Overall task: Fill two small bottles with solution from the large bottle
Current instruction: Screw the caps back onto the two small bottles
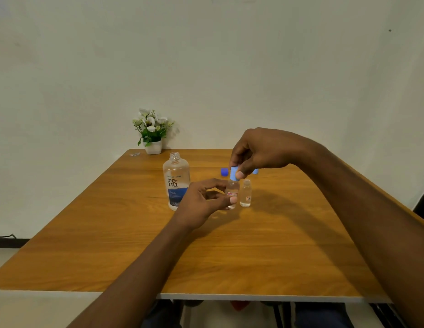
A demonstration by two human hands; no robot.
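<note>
Head view. The wooden bench (265, 252) carries all items in its far half. The large bottle (176, 179) stands upright and uncapped, toward the far edge and left of centre; its label reads "renu fresh", and the liquid level cannot be read.

Just right of the large bottle, the first small bottle (231, 194) stands upright on the bench. The left hand (202, 201) grips it: the fingers are clamped on the bottle body, the thumb low on its near side, other fingers curled behind. The right hand (258, 152) reaches down from above; its fingers are pinched on the light blue cap (234, 173), which sits on top of the first small bottle's neck. Whether the cap is seated cannot be told.

The second small bottle (245, 193) stands upright and uncapped, just beside the first on its right, not touching either hand. It holds clear liquid.

Behind the small bottles, nearer the far edge, a dark blue cap (224, 171) lies on the bench. A second light blue cap (255, 171) lies to its right, partly hidden by the right hand.

At the far left corner stands a white pot with flowers (152, 131).
</note>
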